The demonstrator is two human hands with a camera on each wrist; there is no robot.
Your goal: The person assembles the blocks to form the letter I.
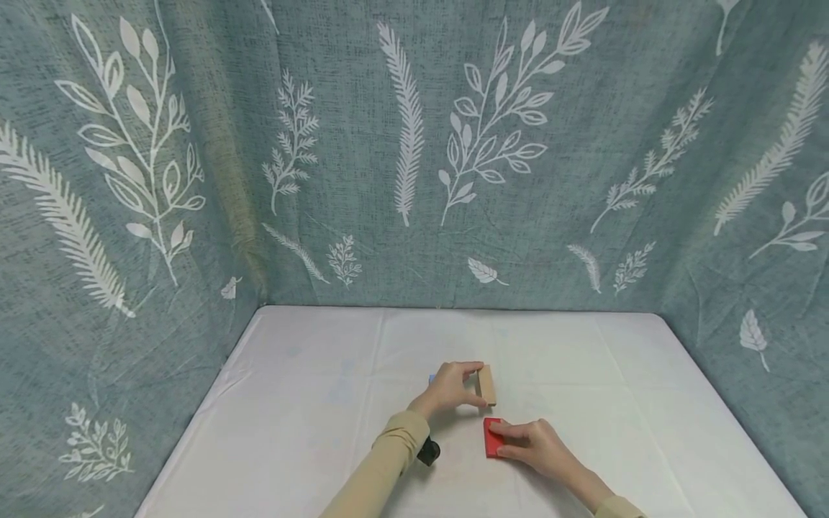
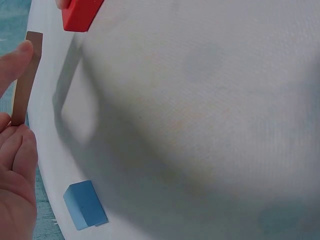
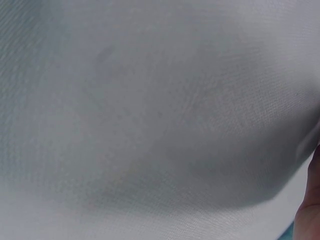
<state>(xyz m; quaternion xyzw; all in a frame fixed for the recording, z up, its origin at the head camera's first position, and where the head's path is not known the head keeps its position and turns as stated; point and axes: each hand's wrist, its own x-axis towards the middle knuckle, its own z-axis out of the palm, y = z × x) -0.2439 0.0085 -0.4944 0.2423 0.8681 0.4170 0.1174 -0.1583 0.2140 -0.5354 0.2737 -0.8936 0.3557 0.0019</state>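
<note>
My left hand (image 1: 450, 386) pinches a flat tan wooden block (image 1: 487, 385) by its two ends, thumb at one and fingers at the other. In the left wrist view the same wooden block (image 2: 27, 80) appears edge-on, with its shadow on the cloth. Closer to me, my right hand (image 1: 540, 447) grips a red block (image 1: 492, 437) between thumb and fingers. Only a corner of the red block (image 2: 81, 14) shows in the left wrist view. Behind my left hand lies a blue block (image 2: 85, 205), mostly hidden in the head view. The right wrist view catches just the hand's edge (image 3: 309, 205).
A white cloth (image 1: 311, 403) with faint creases covers the table. Teal curtains (image 1: 363, 158) with white leaf prints enclose the back and both sides. A black wrist camera (image 1: 429, 452) sits at my left cuff.
</note>
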